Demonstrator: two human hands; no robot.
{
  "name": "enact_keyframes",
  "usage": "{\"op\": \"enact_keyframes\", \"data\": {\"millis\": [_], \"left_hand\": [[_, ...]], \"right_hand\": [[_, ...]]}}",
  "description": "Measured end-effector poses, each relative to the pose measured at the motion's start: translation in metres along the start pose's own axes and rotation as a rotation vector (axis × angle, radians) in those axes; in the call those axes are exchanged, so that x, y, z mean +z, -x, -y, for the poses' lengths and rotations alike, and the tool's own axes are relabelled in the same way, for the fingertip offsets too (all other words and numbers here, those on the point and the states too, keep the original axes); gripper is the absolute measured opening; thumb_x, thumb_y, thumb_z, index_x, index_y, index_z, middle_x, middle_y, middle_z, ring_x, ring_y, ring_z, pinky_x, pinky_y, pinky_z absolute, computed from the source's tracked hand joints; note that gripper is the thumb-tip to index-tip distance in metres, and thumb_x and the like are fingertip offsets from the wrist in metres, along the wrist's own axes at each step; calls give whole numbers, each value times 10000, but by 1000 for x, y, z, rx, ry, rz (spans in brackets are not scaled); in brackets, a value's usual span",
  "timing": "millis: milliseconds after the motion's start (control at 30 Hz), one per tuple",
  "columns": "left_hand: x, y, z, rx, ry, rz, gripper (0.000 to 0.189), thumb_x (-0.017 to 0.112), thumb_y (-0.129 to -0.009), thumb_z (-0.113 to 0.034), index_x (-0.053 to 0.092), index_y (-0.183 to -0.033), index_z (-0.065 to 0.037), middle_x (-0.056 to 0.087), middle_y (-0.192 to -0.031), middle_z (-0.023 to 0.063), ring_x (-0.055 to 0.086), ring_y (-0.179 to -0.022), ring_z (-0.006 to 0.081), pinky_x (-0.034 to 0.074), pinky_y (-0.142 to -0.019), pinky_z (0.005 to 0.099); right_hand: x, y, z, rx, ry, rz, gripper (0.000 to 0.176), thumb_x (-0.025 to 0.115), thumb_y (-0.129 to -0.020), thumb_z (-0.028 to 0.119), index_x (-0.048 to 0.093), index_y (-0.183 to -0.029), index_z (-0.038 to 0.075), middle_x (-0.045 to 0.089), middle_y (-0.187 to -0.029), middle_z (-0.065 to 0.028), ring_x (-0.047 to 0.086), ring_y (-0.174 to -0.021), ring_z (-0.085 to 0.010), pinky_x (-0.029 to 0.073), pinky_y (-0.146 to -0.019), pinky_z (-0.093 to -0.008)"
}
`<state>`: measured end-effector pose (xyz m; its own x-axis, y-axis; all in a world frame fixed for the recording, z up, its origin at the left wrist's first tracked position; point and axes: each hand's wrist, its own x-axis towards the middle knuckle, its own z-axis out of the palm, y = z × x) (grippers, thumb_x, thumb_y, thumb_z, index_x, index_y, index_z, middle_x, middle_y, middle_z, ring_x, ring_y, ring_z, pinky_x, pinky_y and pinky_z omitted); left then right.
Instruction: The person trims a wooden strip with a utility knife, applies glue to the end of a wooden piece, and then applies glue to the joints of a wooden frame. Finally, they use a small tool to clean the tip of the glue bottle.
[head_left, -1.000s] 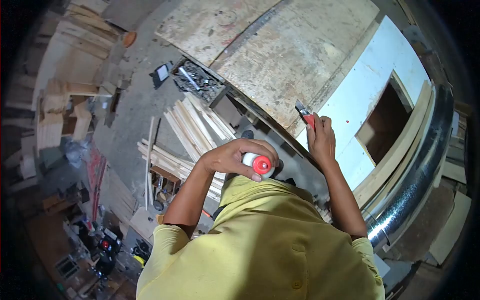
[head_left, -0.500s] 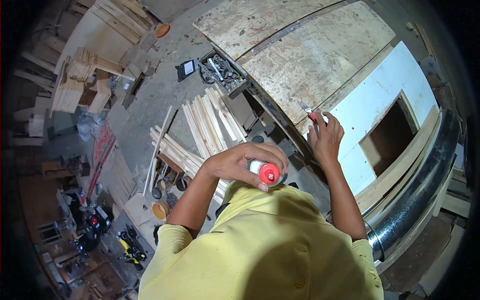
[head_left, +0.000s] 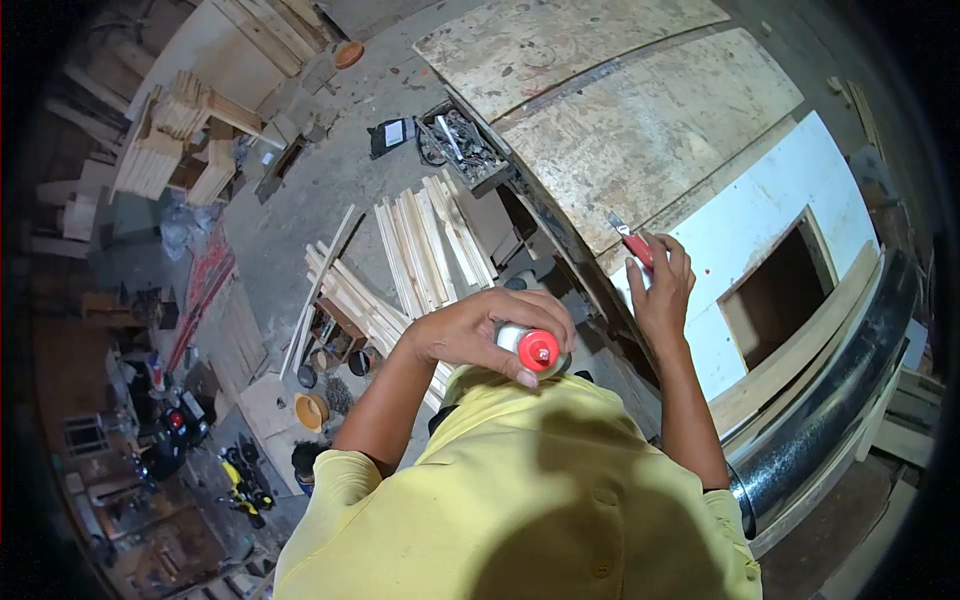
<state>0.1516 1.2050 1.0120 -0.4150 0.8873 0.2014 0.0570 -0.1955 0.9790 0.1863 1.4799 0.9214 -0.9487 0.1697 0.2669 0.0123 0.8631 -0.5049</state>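
My left hand (head_left: 490,335) is wrapped round a white bottle (head_left: 511,336) with a red cap (head_left: 538,350), held upright close to my yellow shirt. Over the near edge of the workbench, my right hand (head_left: 662,300) holds a red-handled tool (head_left: 637,250) whose short metal blade points away from me. Under that hand lies a white panel (head_left: 790,180) with a rectangular cut-out, beside a worn wooden board (head_left: 650,120).
A drawer of metal parts (head_left: 460,145) juts from the bench's left side. Wood strips (head_left: 420,245) lie on the floor beyond my left hand. Stacked wood pieces (head_left: 150,160) are at far left. A dark glossy curved sheet (head_left: 830,390) lies at right.
More of the red tool handle now shows above my right hand, which has shifted slightly. My left hand keeps its hold on the bottle. The surroundings have shifted a little in view.
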Motion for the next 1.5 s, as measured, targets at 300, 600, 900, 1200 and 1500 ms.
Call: {"op": "enact_keyframes", "data": {"millis": [300, 600, 900, 1200, 1500], "left_hand": [[-41, 52, 2, -3, 57, -186, 424, 854, -701, -197, 702, -1052, -13, 681, -1064, 116, 611, -1045, 270, 449, -944, 400], [-130, 114, -12, 24, 81, -389, 381, 835, -674, -169, 703, -992, -5, 695, -1003, 118, 622, -983, 269, 461, -906, 381], [-173, 178, -35, -51, 14, -599, 420, 845, -605, -162, 704, -963, 5, 694, -993, 138, 626, -953, 276, 467, -890, 388], [-178, 195, -33, -79, -3, -694, 419, 837, -601, -174, 709, -959, 2, 695, -994, 136, 633, -953, 282, 460, -897, 388], [-176, 186, -26, -116, 26, -770, 424, 833, -595, -172, 713, -964, -2, 701, -996, 126, 636, -950, 279, 453, -907, 387]], "right_hand": [[53, -37, 33, -156, -208, 171, 345, 652, -872, 160, 602, -1186, 27, 603, -1111, -182, 577, -1053, -379, 457, -897, -447], [184, -163, 98, -303, -94, 461, 193, 622, -871, 156, 662, -959, -11, 639, -996, -223, 624, -924, -418, 502, -806, -476], [339, -226, 110, -347, 138, 510, 239, 488, -846, 108, 685, -758, 5, 650, -819, -294, 658, -779, -451, 522, -730, -536], [339, -217, 120, -166, 105, 501, 119, 661, -782, 96, 675, -872, 20, 672, -855, -265, 653, -837, -461, 518, -757, -534], [325, -227, 129, 33, -28, 582, 238, 737, -708, 95, 655, -912, 1, 682, -895, -246, 658, -921, -423, 522, -822, -476]]}}
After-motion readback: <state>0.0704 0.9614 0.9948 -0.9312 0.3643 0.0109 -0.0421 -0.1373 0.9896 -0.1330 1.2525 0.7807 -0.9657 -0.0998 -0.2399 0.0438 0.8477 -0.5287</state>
